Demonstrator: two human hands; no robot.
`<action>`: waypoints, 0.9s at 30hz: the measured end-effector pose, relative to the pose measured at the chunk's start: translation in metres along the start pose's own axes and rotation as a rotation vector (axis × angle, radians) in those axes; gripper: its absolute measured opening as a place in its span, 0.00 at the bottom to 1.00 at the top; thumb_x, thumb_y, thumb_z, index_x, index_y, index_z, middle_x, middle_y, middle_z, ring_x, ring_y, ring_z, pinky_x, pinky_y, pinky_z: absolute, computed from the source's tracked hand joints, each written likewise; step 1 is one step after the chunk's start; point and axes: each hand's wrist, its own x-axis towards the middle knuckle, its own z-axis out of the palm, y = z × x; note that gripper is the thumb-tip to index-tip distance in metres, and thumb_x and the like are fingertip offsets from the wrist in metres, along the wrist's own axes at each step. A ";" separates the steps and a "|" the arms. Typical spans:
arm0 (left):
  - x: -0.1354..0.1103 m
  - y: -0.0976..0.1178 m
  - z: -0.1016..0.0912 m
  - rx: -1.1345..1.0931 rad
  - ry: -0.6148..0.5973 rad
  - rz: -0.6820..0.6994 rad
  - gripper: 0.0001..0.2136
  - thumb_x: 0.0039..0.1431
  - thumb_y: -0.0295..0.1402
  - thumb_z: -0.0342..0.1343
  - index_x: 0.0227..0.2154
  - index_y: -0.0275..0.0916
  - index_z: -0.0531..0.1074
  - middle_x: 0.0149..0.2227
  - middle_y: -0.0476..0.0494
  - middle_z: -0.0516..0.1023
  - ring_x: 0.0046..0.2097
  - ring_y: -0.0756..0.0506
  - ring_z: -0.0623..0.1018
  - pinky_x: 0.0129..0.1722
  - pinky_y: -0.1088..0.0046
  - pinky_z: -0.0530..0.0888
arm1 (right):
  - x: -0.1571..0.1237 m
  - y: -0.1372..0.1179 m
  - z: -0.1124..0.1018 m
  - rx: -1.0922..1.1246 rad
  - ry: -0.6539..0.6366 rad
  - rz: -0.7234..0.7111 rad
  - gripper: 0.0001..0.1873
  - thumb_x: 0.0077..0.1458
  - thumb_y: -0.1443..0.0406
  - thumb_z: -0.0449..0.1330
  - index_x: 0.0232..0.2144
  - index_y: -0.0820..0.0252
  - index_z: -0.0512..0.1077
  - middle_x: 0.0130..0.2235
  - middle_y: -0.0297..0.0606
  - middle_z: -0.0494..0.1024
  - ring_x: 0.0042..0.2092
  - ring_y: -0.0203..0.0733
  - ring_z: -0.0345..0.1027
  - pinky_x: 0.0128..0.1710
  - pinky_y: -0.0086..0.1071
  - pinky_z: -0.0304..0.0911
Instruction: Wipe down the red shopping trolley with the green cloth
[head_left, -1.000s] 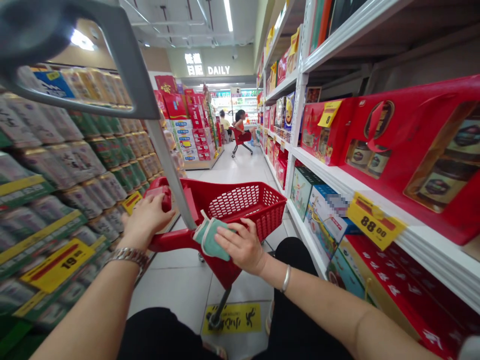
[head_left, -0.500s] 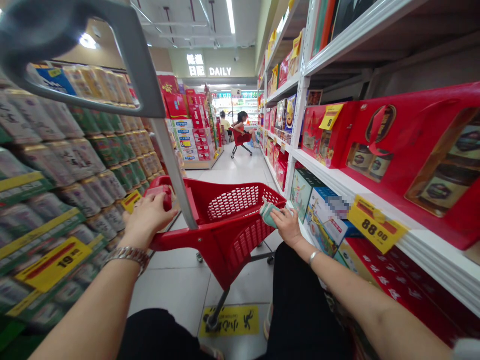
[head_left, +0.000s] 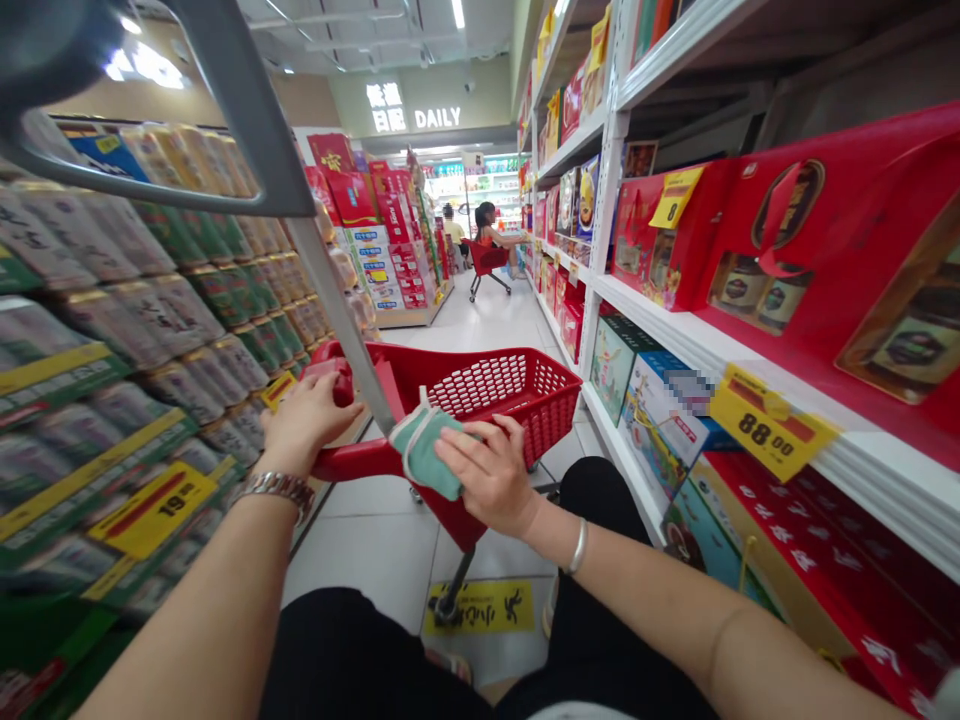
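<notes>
Head view: left hand (head_left: 307, 425) on the near corner of the red shopping cart (head_left: 510, 385), fingers (head_left: 337, 395) curled closed over the red rim, a metal link watch (head_left: 277, 490) on the wrist. Right hand (head_left: 487, 475) lies over a teal cloth (head_left: 424, 455), fingers (head_left: 480, 445) held close together, slightly curved, pressing it against the cart's front rim; no clear pinch visible. The cloth sits on the red frame, one corner standing up — outside the basket mesh. A grey cart handle (head_left: 255, 110) rises past the left hand. Left of the aisle: stacked cans (head_left: 150, 330) with a yellow 19 price tag (head_left: 154, 510). Right: white shelves (head_left: 660, 340) holding red gift boxes (head_left: 810, 260), an 88.00 tag (head_left: 772, 425) on the shelf edge. Far down the aisle, a person (head_left: 487, 235) sits in a small red cart.
</notes>
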 end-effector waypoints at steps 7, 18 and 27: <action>-0.006 0.005 -0.003 0.020 -0.014 -0.026 0.32 0.61 0.48 0.45 0.65 0.39 0.59 0.67 0.30 0.62 0.66 0.29 0.64 0.62 0.40 0.65 | -0.022 -0.017 0.038 -0.063 0.005 -0.099 0.14 0.66 0.67 0.58 0.51 0.46 0.75 0.53 0.30 0.80 0.53 0.43 0.65 0.61 0.47 0.46; 0.003 -0.002 0.004 -0.002 0.005 -0.001 0.33 0.61 0.50 0.45 0.66 0.39 0.57 0.68 0.30 0.60 0.66 0.30 0.63 0.62 0.37 0.64 | -0.118 -0.001 0.063 -0.074 -0.252 -0.159 0.14 0.66 0.69 0.55 0.48 0.51 0.76 0.48 0.35 0.81 0.46 0.43 0.65 0.51 0.45 0.53; 0.004 -0.002 0.004 0.019 0.002 -0.009 0.32 0.59 0.51 0.45 0.64 0.41 0.60 0.67 0.31 0.62 0.66 0.29 0.63 0.62 0.39 0.65 | -0.142 -0.006 0.061 0.086 -0.905 -0.010 0.09 0.63 0.72 0.57 0.36 0.59 0.77 0.38 0.38 0.79 0.44 0.45 0.65 0.47 0.43 0.56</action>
